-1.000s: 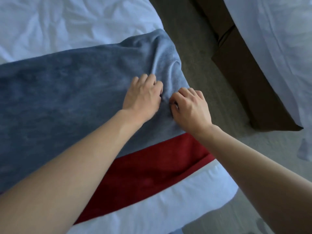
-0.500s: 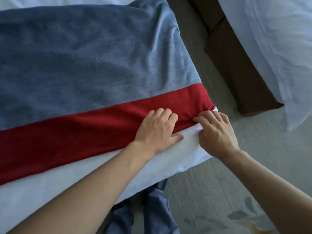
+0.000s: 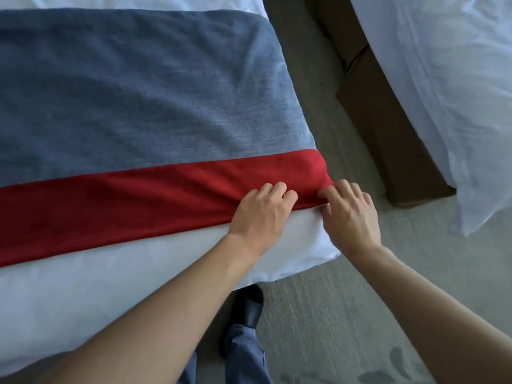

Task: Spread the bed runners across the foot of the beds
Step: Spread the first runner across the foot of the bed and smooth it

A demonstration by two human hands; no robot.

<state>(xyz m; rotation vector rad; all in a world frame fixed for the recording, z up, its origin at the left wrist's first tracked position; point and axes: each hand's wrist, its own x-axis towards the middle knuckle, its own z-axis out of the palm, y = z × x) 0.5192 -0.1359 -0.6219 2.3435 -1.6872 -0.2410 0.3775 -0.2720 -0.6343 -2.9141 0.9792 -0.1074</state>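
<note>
Both grips curled, left hand (image 3: 263,210) and right hand (image 3: 350,214) pinching red edge of bed runner (image 3: 138,128) at bed (image 3: 110,286) corner, 3 o'clock side.

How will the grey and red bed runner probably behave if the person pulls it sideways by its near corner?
The bed runner is probably floppy: it bends over the bed's edge and puckers under the right hand. It would likely bunch rather than slide as one piece, since the left hand also rests on it. Its fuzzy-looking surface suggests some grip on the white sheet.
</note>
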